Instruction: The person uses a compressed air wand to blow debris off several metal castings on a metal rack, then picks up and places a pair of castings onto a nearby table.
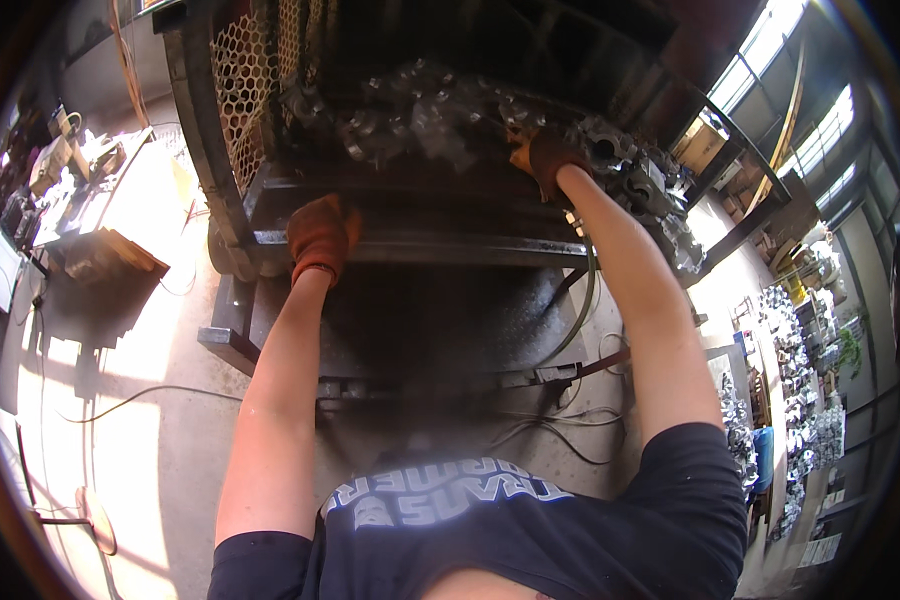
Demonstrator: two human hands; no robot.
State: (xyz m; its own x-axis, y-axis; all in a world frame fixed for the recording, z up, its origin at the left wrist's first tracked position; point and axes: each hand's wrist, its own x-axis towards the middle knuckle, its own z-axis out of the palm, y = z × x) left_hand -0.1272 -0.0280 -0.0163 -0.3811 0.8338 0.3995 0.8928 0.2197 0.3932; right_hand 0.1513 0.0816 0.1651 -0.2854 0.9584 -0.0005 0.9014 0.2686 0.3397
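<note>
Both my hands wear orange-brown work gloves. My left hand (322, 235) rests at the front metal rail (430, 250) of a dark steel bench; its fingers are too shaded to make out. Further forward and right, my right hand (542, 158) is closed beside a pile of shiny metal castings (435, 115). A thin dark piece seems to point left from its fingers, but what it holds is unclear. A green hose (590, 290) with a brass-coloured fitting rises toward my right wrist. Part of the pile looks smeared.
Larger grey castings (630, 175) crowd the bench's right side. Perforated metal mesh (242, 100) closes its left side. Below the rail lies a dark tray-like surface (510, 335). Cables (560, 425) trail over the floor. A cluttered table (110, 190) stands left; rows of castings (795, 370) lie right.
</note>
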